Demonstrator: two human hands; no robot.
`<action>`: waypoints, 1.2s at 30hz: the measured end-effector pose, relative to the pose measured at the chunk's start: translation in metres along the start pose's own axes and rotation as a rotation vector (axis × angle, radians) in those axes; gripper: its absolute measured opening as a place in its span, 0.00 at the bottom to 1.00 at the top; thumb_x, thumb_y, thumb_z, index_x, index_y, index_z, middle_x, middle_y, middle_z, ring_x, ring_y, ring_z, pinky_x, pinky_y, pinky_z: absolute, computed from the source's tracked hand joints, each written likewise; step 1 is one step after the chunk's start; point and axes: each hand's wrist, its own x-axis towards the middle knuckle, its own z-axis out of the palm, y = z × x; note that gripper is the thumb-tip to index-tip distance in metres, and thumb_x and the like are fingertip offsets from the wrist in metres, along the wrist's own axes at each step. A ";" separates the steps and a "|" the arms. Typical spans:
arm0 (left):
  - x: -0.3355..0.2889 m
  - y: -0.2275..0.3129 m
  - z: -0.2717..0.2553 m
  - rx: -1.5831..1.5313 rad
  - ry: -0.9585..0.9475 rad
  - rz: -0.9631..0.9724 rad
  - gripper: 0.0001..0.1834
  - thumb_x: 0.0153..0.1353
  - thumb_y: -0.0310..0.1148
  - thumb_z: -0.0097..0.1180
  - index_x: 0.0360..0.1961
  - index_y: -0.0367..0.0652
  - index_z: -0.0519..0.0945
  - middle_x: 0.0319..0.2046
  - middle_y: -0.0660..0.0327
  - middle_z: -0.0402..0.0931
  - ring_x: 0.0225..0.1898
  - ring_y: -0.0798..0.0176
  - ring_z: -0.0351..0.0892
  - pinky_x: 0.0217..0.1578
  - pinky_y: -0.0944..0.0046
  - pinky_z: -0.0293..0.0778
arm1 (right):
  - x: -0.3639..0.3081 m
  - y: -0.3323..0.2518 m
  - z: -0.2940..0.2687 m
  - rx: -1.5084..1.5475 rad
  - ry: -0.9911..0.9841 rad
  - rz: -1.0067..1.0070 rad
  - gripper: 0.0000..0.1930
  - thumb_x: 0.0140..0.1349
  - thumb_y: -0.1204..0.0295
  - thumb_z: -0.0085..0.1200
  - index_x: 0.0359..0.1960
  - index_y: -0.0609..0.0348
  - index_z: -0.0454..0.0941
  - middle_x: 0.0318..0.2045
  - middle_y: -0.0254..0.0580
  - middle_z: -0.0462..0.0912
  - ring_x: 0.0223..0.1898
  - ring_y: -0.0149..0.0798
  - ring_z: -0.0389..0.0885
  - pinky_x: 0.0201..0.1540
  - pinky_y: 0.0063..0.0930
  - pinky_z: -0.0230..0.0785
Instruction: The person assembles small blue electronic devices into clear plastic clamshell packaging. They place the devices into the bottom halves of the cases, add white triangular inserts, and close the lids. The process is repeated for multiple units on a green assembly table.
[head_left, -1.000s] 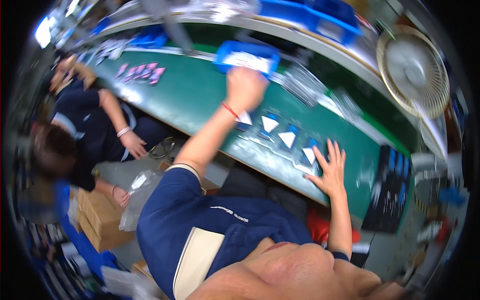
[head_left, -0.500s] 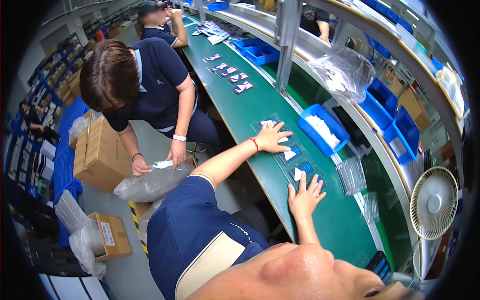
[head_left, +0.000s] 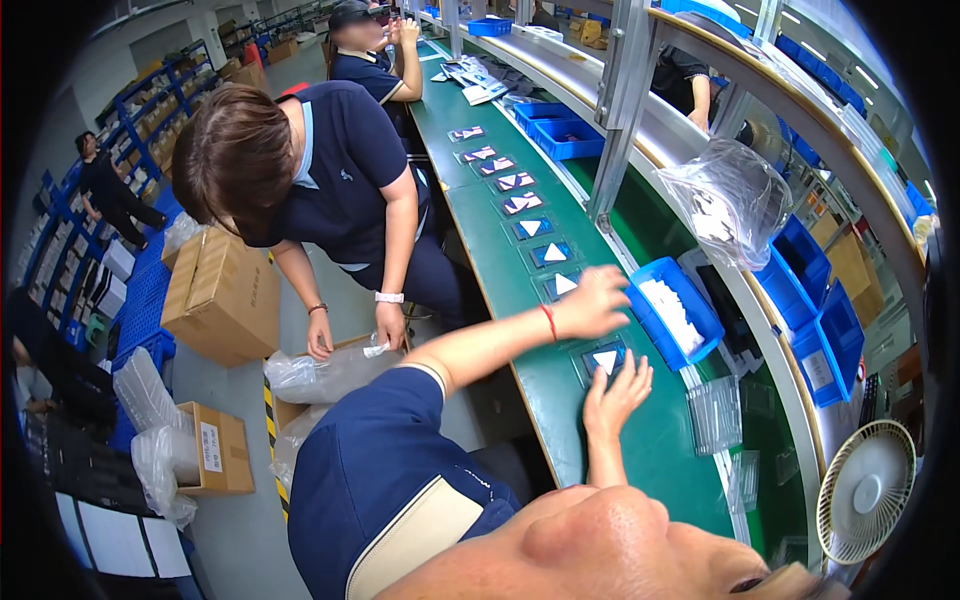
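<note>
My right hand lies open on the green bench, its fingertips at the edge of a flat clear holder with a dark blue face and a white triangle. Raised over the row and slightly blurred, my left hand has its fingers apart and nothing visible in them. It hides part of the row. Just beyond it are more such blue pieces, one of them a holder with its white triangle showing. A blue bin of white pieces stands to the right of my left hand.
Clear plastic trays lie right of my right hand, and a white fan stands beyond them. A metal post rises at the bench's far edge. To the left, a co-worker handles a plastic bag over a carton.
My left hand has lifted off the holders and come nearer to my right hand, uncovering pieces. My right hand stays by the nearest holder. The view has shifted, and the co-worker's hands have moved apart.
</note>
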 end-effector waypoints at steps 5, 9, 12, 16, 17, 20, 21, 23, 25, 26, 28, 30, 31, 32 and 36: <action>0.015 0.124 0.060 -0.490 -0.034 -0.137 0.11 0.51 0.40 0.62 0.26 0.44 0.82 0.41 0.58 0.78 0.53 0.51 0.71 0.53 0.50 0.64 | -0.001 0.049 0.007 0.458 -0.003 0.138 0.26 0.63 0.66 0.51 0.59 0.66 0.61 0.58 0.56 0.64 0.60 0.50 0.63 0.63 0.43 0.56; 0.027 0.149 0.060 -0.521 -0.200 -0.337 0.12 0.51 0.40 0.61 0.21 0.43 0.81 0.24 0.56 0.80 0.32 0.51 0.78 0.39 0.52 0.68 | -0.012 0.072 0.010 0.301 -0.090 0.178 0.20 0.69 0.69 0.42 0.59 0.65 0.59 0.57 0.49 0.65 0.58 0.39 0.66 0.60 0.36 0.60; 0.018 0.136 0.058 -0.544 -0.332 -0.410 0.12 0.50 0.39 0.61 0.18 0.42 0.79 0.21 0.56 0.79 0.28 0.48 0.78 0.35 0.51 0.70 | -0.008 0.048 0.001 0.482 -0.022 0.177 0.23 0.62 0.67 0.51 0.56 0.65 0.64 0.53 0.50 0.70 0.54 0.43 0.70 0.55 0.38 0.63; 0.018 0.125 0.060 -0.611 -0.377 -0.477 0.09 0.53 0.35 0.56 0.21 0.41 0.79 0.24 0.54 0.79 0.31 0.48 0.79 0.34 0.51 0.71 | -0.004 0.049 0.000 0.375 -0.046 0.241 0.25 0.55 0.67 0.56 0.53 0.66 0.68 0.49 0.52 0.73 0.52 0.46 0.73 0.53 0.40 0.65; 0.014 0.126 0.063 -0.607 -0.343 -0.452 0.08 0.54 0.33 0.54 0.24 0.40 0.79 0.25 0.53 0.79 0.32 0.48 0.79 0.35 0.51 0.72 | -0.009 0.052 0.003 0.356 -0.043 0.243 0.24 0.55 0.67 0.56 0.53 0.66 0.68 0.49 0.53 0.73 0.52 0.47 0.73 0.53 0.40 0.65; 0.011 0.125 0.072 -0.704 -0.264 -0.464 0.08 0.54 0.29 0.50 0.28 0.42 0.81 0.25 0.54 0.81 0.32 0.51 0.81 0.36 0.53 0.74 | -0.012 0.057 0.002 0.291 -0.030 0.225 0.24 0.55 0.68 0.55 0.52 0.67 0.68 0.50 0.54 0.73 0.54 0.48 0.72 0.54 0.40 0.64; 0.012 0.123 0.071 -0.750 -0.246 -0.487 0.09 0.54 0.27 0.49 0.29 0.44 0.82 0.25 0.56 0.81 0.32 0.52 0.82 0.36 0.53 0.75 | -0.009 0.053 -0.001 0.286 -0.030 0.220 0.24 0.54 0.69 0.55 0.52 0.67 0.69 0.51 0.54 0.73 0.54 0.48 0.72 0.54 0.40 0.64; 0.013 0.122 0.070 -0.808 -0.325 -0.507 0.11 0.53 0.25 0.47 0.31 0.42 0.82 0.26 0.56 0.82 0.33 0.53 0.82 0.37 0.54 0.75 | -0.004 0.044 -0.008 0.317 -0.040 0.223 0.24 0.54 0.69 0.55 0.52 0.67 0.70 0.51 0.54 0.73 0.55 0.48 0.72 0.54 0.40 0.64; 0.014 0.125 0.064 -0.833 -0.370 -0.502 0.11 0.52 0.25 0.47 0.32 0.39 0.81 0.27 0.54 0.81 0.34 0.52 0.82 0.39 0.55 0.75 | -0.004 0.040 -0.011 0.308 0.006 0.195 0.23 0.54 0.70 0.55 0.51 0.67 0.70 0.50 0.54 0.74 0.53 0.48 0.73 0.53 0.40 0.65; 0.016 0.127 0.063 -0.838 -0.367 -0.500 0.10 0.51 0.25 0.48 0.32 0.39 0.82 0.27 0.54 0.82 0.34 0.53 0.82 0.38 0.55 0.75 | -0.005 0.037 -0.013 0.306 0.026 0.183 0.23 0.54 0.69 0.55 0.51 0.67 0.71 0.49 0.54 0.75 0.53 0.48 0.74 0.53 0.40 0.66; 0.014 0.127 0.068 -0.866 -0.356 -0.492 0.10 0.51 0.25 0.49 0.33 0.39 0.82 0.27 0.54 0.82 0.34 0.53 0.82 0.38 0.55 0.75 | -0.005 0.031 -0.017 0.280 0.070 0.162 0.22 0.54 0.70 0.55 0.50 0.67 0.71 0.48 0.54 0.76 0.52 0.48 0.75 0.52 0.40 0.66; 0.011 0.126 0.074 -0.908 -0.356 -0.496 0.11 0.51 0.26 0.49 0.34 0.38 0.82 0.29 0.53 0.82 0.35 0.53 0.82 0.38 0.56 0.75 | -0.006 0.028 -0.019 0.235 0.122 0.152 0.21 0.55 0.70 0.54 0.50 0.67 0.71 0.46 0.54 0.77 0.51 0.49 0.75 0.51 0.40 0.67; 0.011 0.124 0.078 -0.943 -0.369 -0.504 0.11 0.51 0.25 0.49 0.34 0.38 0.82 0.29 0.53 0.82 0.35 0.54 0.82 0.38 0.56 0.75 | -0.008 0.026 -0.021 0.212 0.148 0.149 0.20 0.55 0.71 0.54 0.49 0.67 0.72 0.45 0.54 0.77 0.50 0.50 0.75 0.51 0.41 0.67; 0.012 0.121 0.082 -0.978 -0.380 -0.512 0.11 0.51 0.25 0.49 0.34 0.37 0.82 0.29 0.53 0.82 0.35 0.54 0.82 0.38 0.56 0.75 | -0.009 0.025 -0.023 0.164 0.143 0.116 0.19 0.56 0.72 0.53 0.49 0.68 0.72 0.44 0.55 0.77 0.49 0.51 0.75 0.51 0.41 0.67; 0.014 0.123 0.082 -1.041 -0.425 -0.565 0.13 0.49 0.23 0.47 0.34 0.37 0.82 0.28 0.53 0.82 0.33 0.58 0.82 0.35 0.58 0.76 | -0.028 0.024 -0.040 -0.029 0.116 0.088 0.14 0.56 0.76 0.52 0.44 0.69 0.73 0.41 0.57 0.76 0.44 0.56 0.74 0.49 0.44 0.66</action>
